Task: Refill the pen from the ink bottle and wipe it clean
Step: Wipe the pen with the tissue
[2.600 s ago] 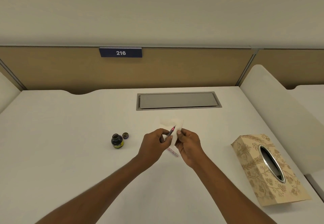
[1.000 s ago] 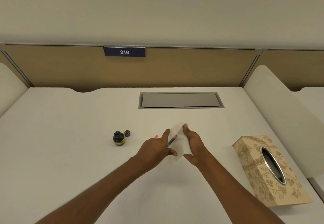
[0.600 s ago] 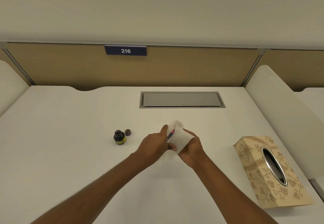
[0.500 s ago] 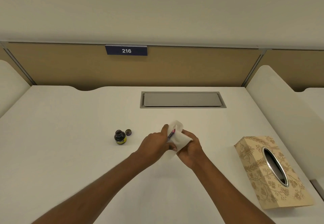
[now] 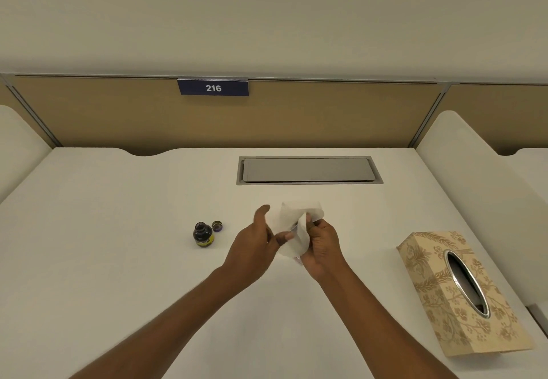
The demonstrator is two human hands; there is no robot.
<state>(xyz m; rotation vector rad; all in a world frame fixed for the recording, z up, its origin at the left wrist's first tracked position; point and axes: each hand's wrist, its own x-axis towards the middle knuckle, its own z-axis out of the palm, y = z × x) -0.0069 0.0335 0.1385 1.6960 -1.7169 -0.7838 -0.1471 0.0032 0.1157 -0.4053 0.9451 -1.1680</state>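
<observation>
Right hand (image 5: 321, 243) closed around a white tissue (image 5: 292, 229), folded and bunched, rising above the fingers. Left hand (image 5: 255, 243) loosely open just beside it, forefinger raised, thumb tip touching the tissue's lower fold. Pen almost wholly hidden inside the tissue; only a small dark glint at the fold, too slight to tell its shape or cleanliness. Both hands raised above the middle of a white desk (image 5: 103, 260).

To the left, near but apart from the left hand: small dark ink bottle (image 5: 203, 235), upright, uncapped, yellow label at its base; its cap (image 5: 217, 226) just beside it on the desk. To the right, well apart: patterned beige tissue box (image 5: 453, 292) with an oval opening, near the desk's right edge. Beyond the hands: closed grey cable hatch (image 5: 308, 170) set in the desk, then a tan partition with a blue plate (image 5: 213, 88) reading 216. Wide bare desk surface on the near left and between the forearms.
</observation>
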